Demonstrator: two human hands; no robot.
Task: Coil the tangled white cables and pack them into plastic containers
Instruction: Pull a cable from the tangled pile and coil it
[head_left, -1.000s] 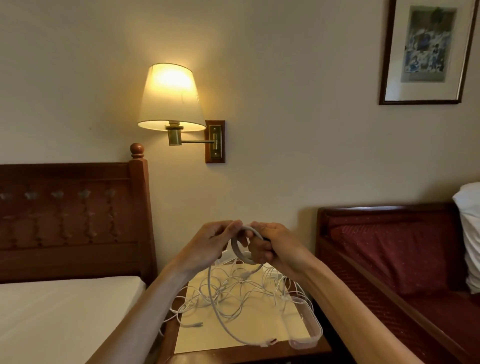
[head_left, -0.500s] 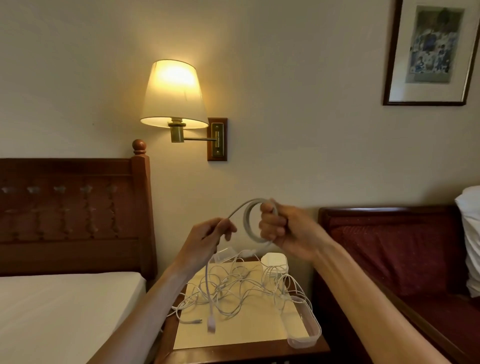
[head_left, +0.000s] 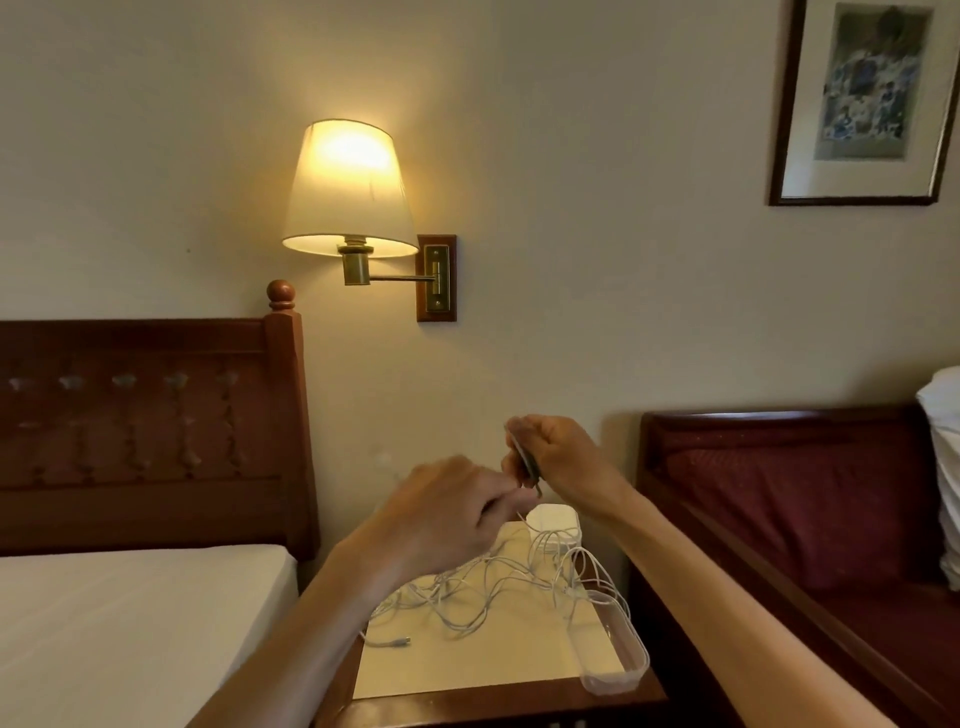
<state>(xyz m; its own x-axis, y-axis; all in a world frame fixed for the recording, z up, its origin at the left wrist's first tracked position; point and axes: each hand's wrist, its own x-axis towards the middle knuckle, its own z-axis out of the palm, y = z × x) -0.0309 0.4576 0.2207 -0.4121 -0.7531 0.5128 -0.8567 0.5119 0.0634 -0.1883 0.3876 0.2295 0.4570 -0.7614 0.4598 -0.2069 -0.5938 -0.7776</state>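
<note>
Head view had both hands up in the air over the counter (head_left: 467, 670), which made sense for winding a cable: holding it clear of the heap let the slack hang free, so it wouldn't drag the rest of the mess along. The right hand (head_left: 558, 460) was clenched into a fist around the coil (head_left: 524, 460), seen nearly edge-on, so it read as a thin dark loop poking out past the knuckles. The left hand (head_left: 447, 512) sat just beside it and a bit lower, fingers curled in toward the coil, and it looked like it was pinching the loose end to feed it round, though the exact contact was a bit blurry and hidden by the back of the hand. Below them the tangled white cables (head_left: 488, 587) were sprawled over the middle of the counter, one connector end (head_left: 400, 643) trailing toward the left edge. A white charger block (head_left: 553, 522) sat at the back, with cable running off it into the heap. The clear plastic container (head_left: 615, 649) lay along the right edge, lidless and seemingly with nothing in it yet, with a few loops of cable draped over its far end, so it was probably parked there to take the coil once wound. Most of the pile looked unsorted, so the job seemed early on.
</note>
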